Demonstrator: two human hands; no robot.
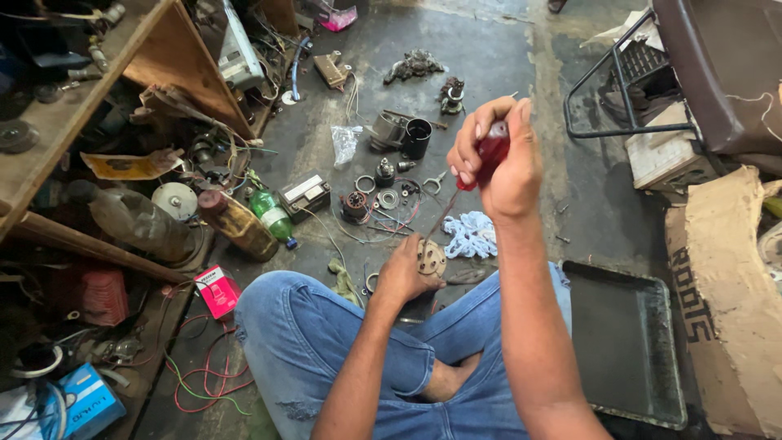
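I sit cross-legged on a concrete floor in blue jeans. My right hand [498, 159] is raised and closed around the red handle of a screwdriver [489, 153], whose thin shaft slants down to the left. Its tip meets a round metal motor part [432, 258] that my left hand [401, 273] grips above my knees. A bundle of blue-white string [471, 235] lies on the floor just beyond the part.
Small motor parts, rings and a black cup [417, 137] are scattered ahead. A green bottle [272, 216], a brown bottle [238, 225] and a small battery [305, 195] lie left. Cluttered wooden shelves [73, 106] stand left, a black tray [623, 338] and cardboard box [725, 301] right.
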